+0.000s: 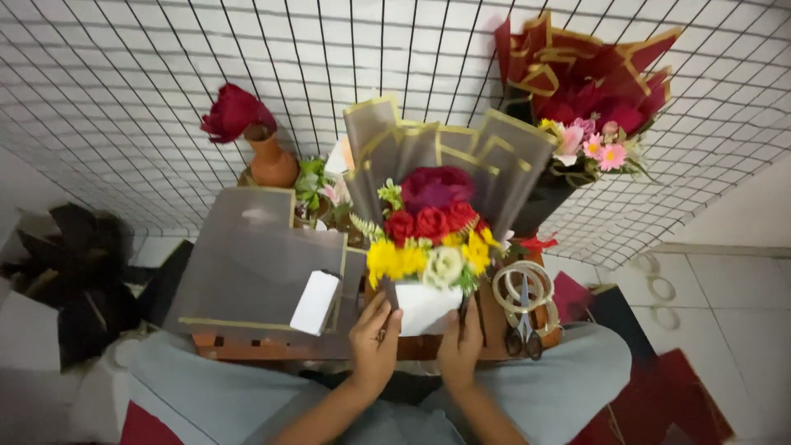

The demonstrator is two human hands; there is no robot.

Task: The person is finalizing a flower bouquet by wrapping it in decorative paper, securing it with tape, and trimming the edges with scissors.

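We held the bouquet (428,239) at the centre of the frame, its red and yellow flowers backed by grey wrapping with gold edges. Our left hand (375,342) gripped the left side of its white base wrap (424,305), thumb and fingers closed on the paper, and our right hand (461,346) clasped the right side from below. Just right of the bouquet, rolls of tape (523,284) lay on the tabletop (247,344) with scissors (524,330) resting across them. Left of centre lay grey wrapping sheets (247,264) with a small white block (315,302) on top. A second, red-wrapped bouquet (589,91) leaned against the wire grid (124,74) at upper right.
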